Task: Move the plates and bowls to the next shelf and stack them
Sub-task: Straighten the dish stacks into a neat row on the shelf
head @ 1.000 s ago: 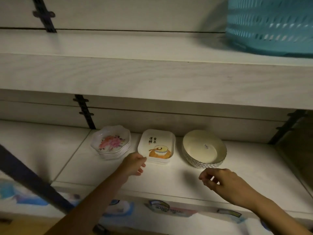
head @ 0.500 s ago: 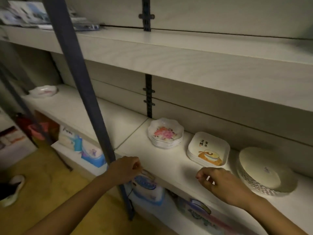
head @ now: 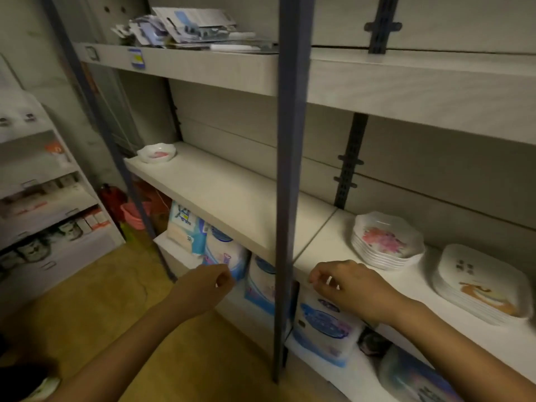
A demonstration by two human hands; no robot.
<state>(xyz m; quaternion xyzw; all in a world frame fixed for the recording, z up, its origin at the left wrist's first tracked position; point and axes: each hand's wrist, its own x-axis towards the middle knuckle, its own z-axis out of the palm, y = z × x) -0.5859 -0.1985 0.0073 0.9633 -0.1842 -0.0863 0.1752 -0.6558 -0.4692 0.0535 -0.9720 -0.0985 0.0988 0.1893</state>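
Note:
A stack of flower-printed scalloped plates (head: 387, 241) sits on the right section of the middle shelf (head: 324, 248). A stack of square plates with an orange picture (head: 481, 285) lies to its right. One lone flower bowl (head: 156, 152) rests at the far left end of the left shelf section (head: 220, 192). My left hand (head: 204, 288) hovers in front of the shelf edge, fingers loosely curled, holding nothing. My right hand (head: 349, 287) hangs over the shelf's front edge, left of the flower stack, fingers curled and empty.
A blue-grey upright post (head: 287, 181) stands between my two hands. Tissue packs (head: 223, 253) fill the lower shelf. Papers and packets (head: 191, 29) lie on the top shelf. Another rack of goods (head: 43, 198) stands at the left; wooden floor (head: 95, 309) below.
My view has swung left, away from the round bowl, which is now out of frame. Both hands pulled back from the stacks toward the shelf's front edge and moved left.

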